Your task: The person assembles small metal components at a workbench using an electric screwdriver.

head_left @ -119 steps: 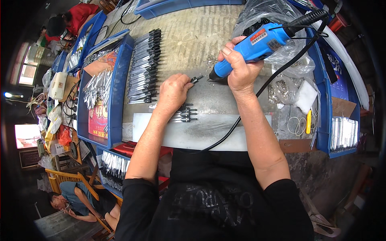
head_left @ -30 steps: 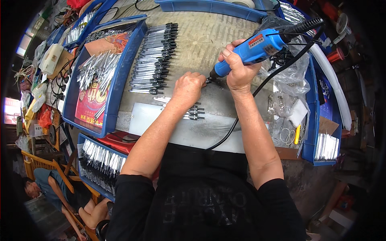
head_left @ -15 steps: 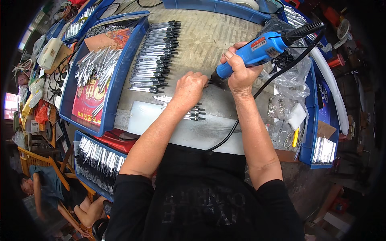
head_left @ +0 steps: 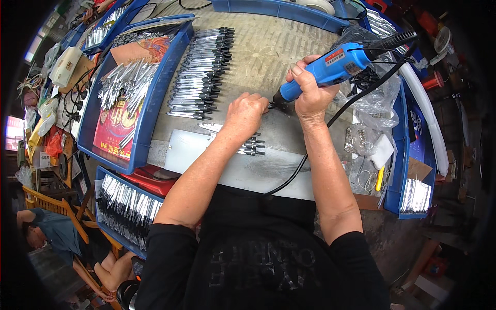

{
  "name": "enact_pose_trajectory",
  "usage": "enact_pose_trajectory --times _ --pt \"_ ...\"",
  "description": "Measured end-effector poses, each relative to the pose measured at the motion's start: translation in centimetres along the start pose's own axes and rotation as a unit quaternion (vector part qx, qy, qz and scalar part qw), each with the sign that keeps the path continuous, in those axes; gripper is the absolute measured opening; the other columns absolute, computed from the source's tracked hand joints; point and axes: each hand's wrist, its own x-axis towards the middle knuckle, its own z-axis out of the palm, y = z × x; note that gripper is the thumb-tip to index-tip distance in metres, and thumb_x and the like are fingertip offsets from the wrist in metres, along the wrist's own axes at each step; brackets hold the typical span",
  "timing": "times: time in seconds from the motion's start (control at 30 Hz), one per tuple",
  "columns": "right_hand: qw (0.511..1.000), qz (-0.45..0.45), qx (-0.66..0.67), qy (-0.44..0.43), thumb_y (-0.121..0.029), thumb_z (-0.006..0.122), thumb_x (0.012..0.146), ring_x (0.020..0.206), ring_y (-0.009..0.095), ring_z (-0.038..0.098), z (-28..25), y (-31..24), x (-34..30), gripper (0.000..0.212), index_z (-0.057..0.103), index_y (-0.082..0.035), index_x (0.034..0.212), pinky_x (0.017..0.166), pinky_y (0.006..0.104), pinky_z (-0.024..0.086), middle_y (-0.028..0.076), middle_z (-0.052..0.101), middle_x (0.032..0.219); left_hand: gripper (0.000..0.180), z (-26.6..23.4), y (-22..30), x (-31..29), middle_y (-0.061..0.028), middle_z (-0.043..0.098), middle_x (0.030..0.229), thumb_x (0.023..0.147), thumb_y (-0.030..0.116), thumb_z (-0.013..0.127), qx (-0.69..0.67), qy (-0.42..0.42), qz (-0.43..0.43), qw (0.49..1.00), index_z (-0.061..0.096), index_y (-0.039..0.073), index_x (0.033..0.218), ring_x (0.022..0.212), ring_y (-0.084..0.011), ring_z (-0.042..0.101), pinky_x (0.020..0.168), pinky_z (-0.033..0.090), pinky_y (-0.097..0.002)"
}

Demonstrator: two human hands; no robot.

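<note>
My right hand point(head_left: 312, 95) is wrapped round a blue electric screwdriver point(head_left: 336, 66), held tilted with its black nose low and toward the left. My left hand point(head_left: 245, 113) is closed at that nose; a small dark tip shows between them, but the rest of what its fingers grip is hidden. Beyond it to the left lies a long row of silver rods with black ends point(head_left: 201, 77), laid side by side. Several similar rods point(head_left: 250, 150) lie partly under my left forearm, over a pale plate point(head_left: 191, 152).
Left stands a blue tray point(head_left: 135, 150) of loose silver rods, with a fuller blue bin point(head_left: 129, 206) nearer me. Clear plastic bags point(head_left: 374, 111) and a yellow-handled tool point(head_left: 380, 178) lie at right, beside another blue bin point(head_left: 408, 209). The screwdriver's black cable point(head_left: 341, 108) loops past my right forearm.
Both hands and the screwdriver stay almost in place. At the far lower left, a seated person has raised an arm to the head.
</note>
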Motion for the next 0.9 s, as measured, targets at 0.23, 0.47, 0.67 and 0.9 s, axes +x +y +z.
enact_pose_trajectory --times 0.23,0.47,0.67,0.9 --pt "0.998 -0.001 -0.062 -0.018 -0.004 0.061 0.065 0.055 0.016 0.054 0.0 0.6 0.1 0.026 0.049 0.002 0.087 0.052 0.0282 0.046 0.007 0.053 0.068 0.009 -0.1 0.1 -0.2 -0.0077 0.056 0.070 0.068 0.013 0.063 0.001 -0.003 -0.008 1.000 0.059 0.005 0.069 0.072 -0.0265 0.055 0.065 0.045 -0.0377" --pt "0.982 -0.011 -0.170 -0.077 -0.002 0.062 0.065 0.053 0.011 0.054 1.7 1.4 0.7 0.020 0.052 0.001 0.081 0.048 0.0247 0.044 0.004 0.055 0.066 0.002 -0.3 0.2 0.0 -0.0079 0.057 0.072 0.069 0.006 0.057 0.001 -0.014 -0.010 1.000 0.059 0.005 0.070 0.073 -0.0261 0.055 0.065 0.046 -0.0377" --pt "0.968 -0.025 -0.219 -0.118 -0.003 0.061 0.063 0.053 0.010 0.053 2.6 2.2 1.7 0.015 0.054 -0.001 0.076 0.048 0.0238 0.043 0.003 0.055 0.063 0.006 -0.1 0.2 0.1 -0.0072 0.057 0.075 0.068 0.003 0.054 -0.014 -0.015 -0.018 1.000 0.059 0.005 0.070 0.076 -0.0256 0.055 0.065 0.048 -0.0373" --pt "0.974 -0.001 -0.189 -0.125 -0.006 0.065 0.065 0.055 0.010 0.053 2.4 2.3 1.2 0.023 0.052 0.000 0.082 0.050 0.0232 0.044 0.002 0.054 0.066 0.009 0.1 0.0 -0.4 -0.0072 0.057 0.075 0.066 0.000 0.052 -0.017 -0.008 -0.018 1.000 0.059 0.005 0.070 0.076 -0.0260 0.055 0.065 0.048 -0.0376"
